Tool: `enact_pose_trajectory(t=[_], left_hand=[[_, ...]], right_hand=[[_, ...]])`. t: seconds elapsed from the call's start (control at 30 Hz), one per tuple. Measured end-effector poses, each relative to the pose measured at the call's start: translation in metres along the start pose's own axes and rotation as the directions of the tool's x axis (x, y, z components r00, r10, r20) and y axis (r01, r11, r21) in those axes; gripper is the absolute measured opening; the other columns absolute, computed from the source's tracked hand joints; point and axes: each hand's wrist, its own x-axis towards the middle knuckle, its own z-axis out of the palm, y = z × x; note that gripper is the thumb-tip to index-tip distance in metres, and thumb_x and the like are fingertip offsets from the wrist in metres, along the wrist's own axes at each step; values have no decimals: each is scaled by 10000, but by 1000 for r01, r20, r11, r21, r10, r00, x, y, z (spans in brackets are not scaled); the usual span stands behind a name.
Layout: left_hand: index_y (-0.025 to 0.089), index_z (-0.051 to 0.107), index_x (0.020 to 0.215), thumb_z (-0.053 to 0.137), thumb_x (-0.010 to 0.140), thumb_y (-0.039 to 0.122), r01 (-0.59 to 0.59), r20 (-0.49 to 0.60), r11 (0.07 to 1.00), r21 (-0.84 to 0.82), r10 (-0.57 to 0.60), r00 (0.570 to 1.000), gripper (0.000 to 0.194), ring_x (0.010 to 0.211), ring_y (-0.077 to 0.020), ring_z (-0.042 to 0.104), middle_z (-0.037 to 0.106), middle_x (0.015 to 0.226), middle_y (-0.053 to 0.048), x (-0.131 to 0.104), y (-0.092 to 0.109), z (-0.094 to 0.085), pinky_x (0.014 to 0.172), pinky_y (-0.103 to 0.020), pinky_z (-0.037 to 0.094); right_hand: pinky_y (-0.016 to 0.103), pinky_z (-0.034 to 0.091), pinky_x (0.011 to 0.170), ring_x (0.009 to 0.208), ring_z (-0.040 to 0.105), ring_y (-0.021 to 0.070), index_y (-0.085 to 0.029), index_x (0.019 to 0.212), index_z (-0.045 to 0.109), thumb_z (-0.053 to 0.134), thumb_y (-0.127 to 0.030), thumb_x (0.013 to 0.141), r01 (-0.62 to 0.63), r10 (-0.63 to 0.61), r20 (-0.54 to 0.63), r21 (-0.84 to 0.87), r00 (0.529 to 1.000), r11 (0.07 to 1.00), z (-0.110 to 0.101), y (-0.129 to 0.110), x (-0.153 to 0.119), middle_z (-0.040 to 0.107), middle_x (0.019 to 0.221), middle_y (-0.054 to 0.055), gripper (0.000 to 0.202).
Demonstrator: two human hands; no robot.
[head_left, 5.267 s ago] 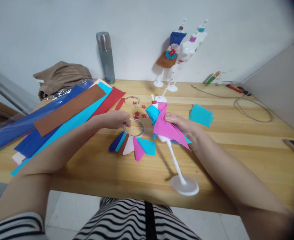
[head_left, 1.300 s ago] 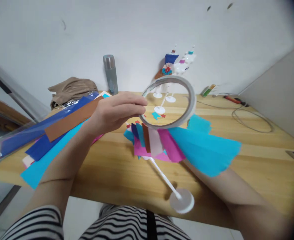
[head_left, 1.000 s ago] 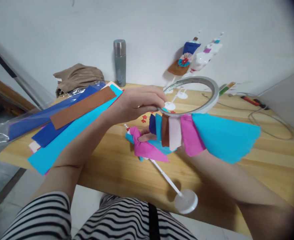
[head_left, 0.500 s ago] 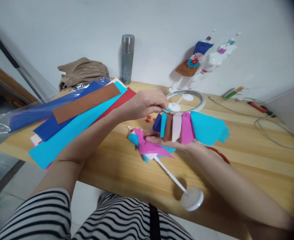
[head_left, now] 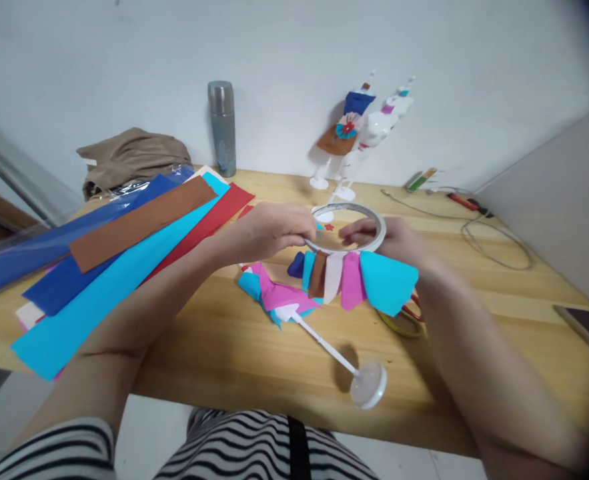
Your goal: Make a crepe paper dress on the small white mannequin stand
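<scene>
My left hand is closed on the left edge of a whitish ring, which looks like a tape roll. A row of crepe-like pieces in blue, brown, pale pink and magenta hangs below it, ending in a broad turquoise piece; their attachment is hard to make out. Behind the ring's right side is my right hand, its fingers loosely apart and seen through the opening; whether it touches the ring is unclear. Beneath lies a small figure in magenta and turquoise wrapping, with a white stem and round base.
Coloured strips, including a brown strip, lie at left by a brown cloth. A flask and decorated stands stand by the wall. Yellow-and-red-handled scissors are partly covered. A cable and dark flat object are at right.
My right hand has moved from under the coloured pieces up behind the ring. My left hand still grips the ring's left edge. The view has shifted right.
</scene>
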Motion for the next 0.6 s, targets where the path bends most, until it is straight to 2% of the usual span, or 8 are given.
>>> enact_pose_trajectory(t=[0.07,0.1,0.13,0.2,0.27,0.37,0.5,0.6], left_hand=[[194,732,849,615,957,149,-34,44,997,65,31,999,165,948,-184,707,769,962,-66,5,8,-4,848,-274,529],[182,715,832,607,964,151,-46,80,992,116,37,996,174,921,-184,697,757,934,-64,8,12,-6,822,-272,521],[172,694,809,592,969,141,-54,120,984,169,34,992,192,883,-181,683,741,897,-59,11,16,-9,788,-267,509],[160,642,752,558,972,115,-61,177,965,255,16,984,239,790,-162,642,696,823,-42,17,25,-14,710,-250,475],[158,605,720,530,970,96,-47,176,959,280,-4,984,268,721,-139,603,661,787,-27,22,31,-18,649,-234,442],[158,642,786,510,958,66,-12,94,976,217,-8,995,236,749,-130,621,691,841,-31,25,30,-21,663,-223,456],[167,703,827,567,935,91,46,-23,996,80,-44,999,190,798,-146,664,748,853,-40,28,2,-16,737,-243,506],[167,734,819,656,880,160,133,-50,983,-125,-140,989,99,825,-153,702,778,862,-50,31,-26,-7,769,-251,545]], right_hand=[[302,507,646,680,646,145,-226,829,756,702,-215,889,1,-3,-155,-8,988,1000,-15,-23,-3,743,741,25,81],[314,523,689,728,671,154,-217,839,766,699,-186,887,45,-44,-259,-5,965,999,-20,-37,-5,753,774,40,88],[323,539,732,766,691,160,-215,835,770,707,-185,888,121,-119,-302,-12,946,993,-22,-53,-8,759,793,47,87],[339,558,833,908,731,180,-241,905,783,704,-196,909,252,-269,-200,-106,942,962,-22,-80,-13,794,922,55,91],[361,577,881,1007,749,211,-267,1032,791,695,-198,916,389,-398,-13,-183,917,903,-17,-96,-14,812,1033,57,165],[396,593,928,1105,750,239,-308,1174,759,602,-262,988,442,-410,182,-194,894,876,-13,-96,-9,808,1155,34,248],[404,574,958,1121,743,242,-333,1189,751,552,-282,1006,424,-370,260,-196,892,884,-19,-72,4,800,1190,24,275],[402,589,837,937,757,242,-291,1067,777,559,-322,998,342,-299,218,-194,929,920,-19,-56,13,812,1036,35,230]])
